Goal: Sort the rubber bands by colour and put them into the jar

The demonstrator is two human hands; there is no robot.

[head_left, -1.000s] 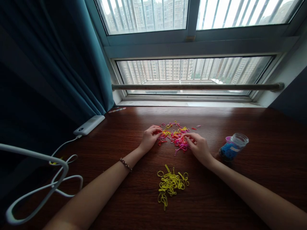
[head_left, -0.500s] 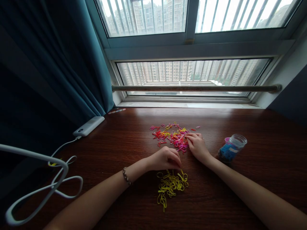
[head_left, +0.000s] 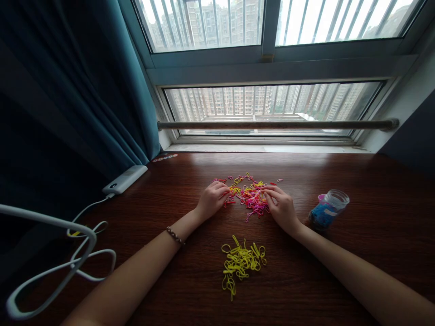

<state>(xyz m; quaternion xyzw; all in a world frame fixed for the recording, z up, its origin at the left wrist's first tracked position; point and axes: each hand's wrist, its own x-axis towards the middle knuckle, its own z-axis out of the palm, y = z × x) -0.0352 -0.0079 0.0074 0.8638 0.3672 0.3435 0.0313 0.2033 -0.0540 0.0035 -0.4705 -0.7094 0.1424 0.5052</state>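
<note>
A loose heap of small pink, red and yellow rubber bands lies on the dark wooden table. At its left edge my left hand has thumb and fingers closed by some yellow bands; what it pinches is too small to make out. From the right, my right hand reaches into the heap, its fingertips pinched on a rubber band whose colour is unclear. Nearer to me, between my forearms, sits a separate pile of yellow rubber bands, touched by neither hand.
A clear jar with blue contents and a pink piece beside its mouth leans or lies right of my right hand. At left, a white power bank trails a white cable. A rail crosses the window behind the table.
My left hand has moved away from the yellow pile, forward and left to the edge of the mixed heap. My right hand stays at the heap, its fingers slightly shifted.
</note>
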